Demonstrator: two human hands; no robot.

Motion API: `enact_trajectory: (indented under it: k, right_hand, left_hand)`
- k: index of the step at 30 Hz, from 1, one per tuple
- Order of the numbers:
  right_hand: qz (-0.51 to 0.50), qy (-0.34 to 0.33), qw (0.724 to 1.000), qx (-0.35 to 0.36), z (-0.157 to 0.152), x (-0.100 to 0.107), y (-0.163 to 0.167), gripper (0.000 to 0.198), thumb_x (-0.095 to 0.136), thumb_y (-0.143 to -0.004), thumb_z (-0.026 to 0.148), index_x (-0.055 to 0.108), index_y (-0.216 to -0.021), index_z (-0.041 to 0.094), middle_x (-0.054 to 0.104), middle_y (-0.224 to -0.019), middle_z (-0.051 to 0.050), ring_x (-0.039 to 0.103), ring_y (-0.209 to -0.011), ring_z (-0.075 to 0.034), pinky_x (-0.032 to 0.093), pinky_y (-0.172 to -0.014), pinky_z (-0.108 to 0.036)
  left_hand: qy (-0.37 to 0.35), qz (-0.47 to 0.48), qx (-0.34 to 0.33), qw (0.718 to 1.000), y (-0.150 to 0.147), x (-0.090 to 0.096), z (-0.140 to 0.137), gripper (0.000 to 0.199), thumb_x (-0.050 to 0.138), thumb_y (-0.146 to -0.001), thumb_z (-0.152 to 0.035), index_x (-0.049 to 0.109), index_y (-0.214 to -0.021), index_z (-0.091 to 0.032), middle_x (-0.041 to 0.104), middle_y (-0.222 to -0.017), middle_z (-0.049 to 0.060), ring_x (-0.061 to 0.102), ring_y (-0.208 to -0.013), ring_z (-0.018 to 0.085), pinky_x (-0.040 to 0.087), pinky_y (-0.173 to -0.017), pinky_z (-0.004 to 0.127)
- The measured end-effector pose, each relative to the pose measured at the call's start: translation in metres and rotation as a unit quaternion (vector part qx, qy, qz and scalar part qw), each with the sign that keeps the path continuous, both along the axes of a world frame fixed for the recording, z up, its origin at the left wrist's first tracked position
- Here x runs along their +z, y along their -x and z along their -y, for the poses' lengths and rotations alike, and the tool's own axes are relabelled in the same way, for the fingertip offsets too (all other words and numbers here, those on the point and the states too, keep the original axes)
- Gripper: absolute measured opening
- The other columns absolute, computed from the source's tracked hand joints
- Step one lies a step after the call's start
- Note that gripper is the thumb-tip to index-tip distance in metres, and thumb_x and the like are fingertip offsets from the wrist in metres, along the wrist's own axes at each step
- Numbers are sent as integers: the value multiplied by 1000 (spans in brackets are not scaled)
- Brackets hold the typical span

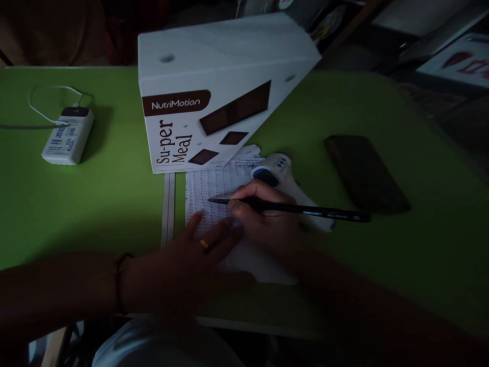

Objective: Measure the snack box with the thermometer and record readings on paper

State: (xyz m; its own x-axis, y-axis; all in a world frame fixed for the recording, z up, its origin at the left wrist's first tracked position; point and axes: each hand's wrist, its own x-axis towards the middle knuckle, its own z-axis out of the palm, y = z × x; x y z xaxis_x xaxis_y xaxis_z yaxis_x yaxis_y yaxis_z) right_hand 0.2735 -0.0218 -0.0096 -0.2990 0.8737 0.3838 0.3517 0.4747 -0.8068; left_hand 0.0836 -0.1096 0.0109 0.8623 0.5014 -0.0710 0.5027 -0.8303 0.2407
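Pen in right hand, paper beneath

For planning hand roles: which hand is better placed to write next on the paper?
Probably the right hand: it holds the pen, pointed at the paper. The left hand, without pen, rests partly on it.

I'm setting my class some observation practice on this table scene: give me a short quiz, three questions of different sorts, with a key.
1. What does the right hand hold?
2. True or false: the left hand wears a ring.
3. Which name stands in the dark band on the white box?
A) Su-per
B) NutriMotion
C) Meal

Key:
1. A black pen.
2. True.
3. B.
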Motion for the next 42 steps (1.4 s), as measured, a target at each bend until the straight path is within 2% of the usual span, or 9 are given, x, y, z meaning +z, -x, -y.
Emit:
enact_trajectory:
  k: [6,10,19,24,31,36,42]
  right_hand:
    - [-2,22,1000,-6,1,0,-1,11,63,-81,20,59,-75,28,63,-62,3,59,-55,-17,49,-53,-32]
    - [-6,17,1000,-4,1,0,0,9,63,-80,20,60,-74,26,63,-60,4,58,-52,-15,49,-49,-30]
    - [2,13,1000,3,2,3,2,9,62,-80,19,60,-74,26,63,-59,4,59,-50,-16,49,-48,-29]
    - [13,28,999,13,2,5,2,8,63,-79,21,61,-75,27,63,-59,3,59,-52,-17,49,-48,-30]
    - [34,55,998,20,3,2,-1,10,64,-81,23,59,-75,30,64,-61,3,59,-55,-18,50,-51,-32]
    - [18,50,998,17,2,1,-2,10,64,-83,26,59,-74,28,62,-61,3,58,-54,-19,49,-51,-34]
    - [22,49,998,28,1,2,-2,11,65,-82,22,59,-76,28,62,-61,4,58,-53,-18,48,-50,-33]
  left_hand:
    - [8,13,-2,1000,-1,-1,-1,91,78,-80,-60,46,-159,-28,32,-169,24,24,-157,54,19,-120,77]
    - [6,15,-3,1000,0,0,-1,101,82,-74,-65,44,-160,-27,31,-169,26,21,-158,54,18,-121,77]
    - [14,14,0,1000,-1,1,-2,87,78,-83,-55,46,-159,-29,33,-167,24,23,-158,54,19,-121,77]
    - [26,7,1,1000,-1,4,-3,96,83,-76,-58,45,-160,-29,31,-169,23,18,-159,53,17,-123,76]
    - [19,16,1,1000,-2,3,-3,84,79,-84,-50,48,-158,-29,33,-168,23,20,-159,54,21,-121,78]
    - [38,6,4,999,-2,3,-3,89,80,-81,-57,47,-159,-29,29,-170,23,18,-160,53,18,-122,77]
    - [30,5,5,1000,-1,6,-3,89,81,-82,-56,46,-159,-30,28,-170,25,16,-160,51,17,-124,75]
